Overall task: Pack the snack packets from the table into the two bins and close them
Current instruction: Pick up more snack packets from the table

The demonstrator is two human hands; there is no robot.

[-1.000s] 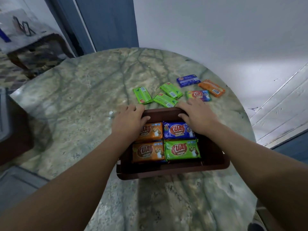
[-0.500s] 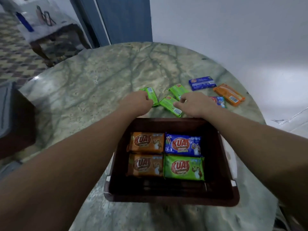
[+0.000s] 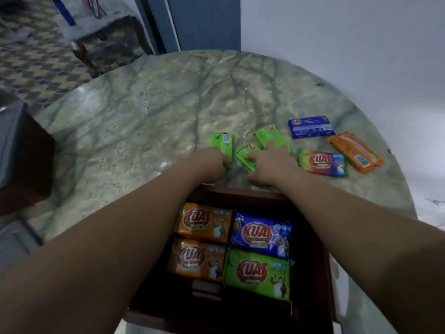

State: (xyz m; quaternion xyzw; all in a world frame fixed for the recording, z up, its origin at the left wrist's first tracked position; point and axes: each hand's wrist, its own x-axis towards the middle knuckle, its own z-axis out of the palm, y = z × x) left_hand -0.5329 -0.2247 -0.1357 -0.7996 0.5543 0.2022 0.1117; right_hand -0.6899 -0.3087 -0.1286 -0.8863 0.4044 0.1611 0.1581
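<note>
— Fingers first: what are they on?

— Left hand (image 3: 212, 162) has its fingers curled onto the leftmost small green foil packet (image 3: 222, 145); a second ago both hands sat on the dark brown plastic bin (image 3: 310, 237). Right hand (image 3: 269, 162) lies with fingers spread over the middle green packet (image 3: 248, 156) and touches a third (image 3: 269, 138); whether it grips yet, I cannot tell.

— And the rest?

— Blue (image 3: 310, 127), rainbow (image 3: 323, 162) and orange (image 3: 354, 150) packets wait on the marble bench (image 3: 144, 116). Four are already binned, so packing goes on.
</note>
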